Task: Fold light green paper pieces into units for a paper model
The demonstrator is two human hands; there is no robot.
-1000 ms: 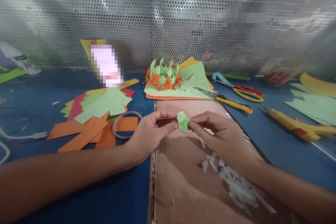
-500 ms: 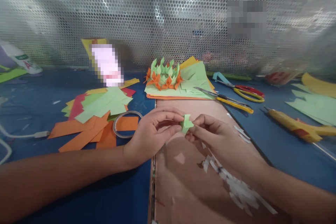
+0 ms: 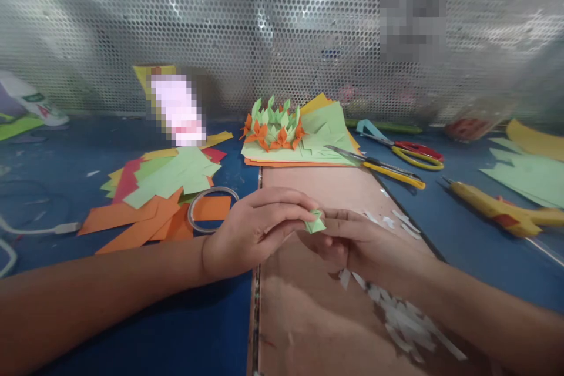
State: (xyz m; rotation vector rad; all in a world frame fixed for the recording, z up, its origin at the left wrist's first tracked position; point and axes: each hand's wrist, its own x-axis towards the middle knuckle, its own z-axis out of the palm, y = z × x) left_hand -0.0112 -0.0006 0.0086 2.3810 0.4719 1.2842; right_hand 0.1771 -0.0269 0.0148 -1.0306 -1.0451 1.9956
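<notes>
Between my two hands is a small folded piece of light green paper [image 3: 315, 222], held just above the brown board [image 3: 291, 317]. My left hand [image 3: 262, 226] pinches it from the left, with the fingers laid over its upper side. From the right, my right hand [image 3: 356, 238] grips its other edge between thumb and fingers. Part of the paper is hidden by the fingertips. Beyond the hands, a ring of folded green and orange paper pieces [image 3: 282, 140] sits on a stack of coloured paper sheets [image 3: 324, 120].
Left of the board lie a tape roll [image 3: 190, 217], orange strips [image 3: 132, 235] and green paper pieces [image 3: 176, 173]. To the right are a yellow cutter knife [image 3: 392, 175], scissors [image 3: 418, 155] and a yellow glue gun [image 3: 489, 205]. White paper scraps [image 3: 409, 323] litter the board.
The green folded paper has been turned and lowered slightly between my fingers. My right hand has shifted a little left and down, and its fingers are closer to my left hand.
</notes>
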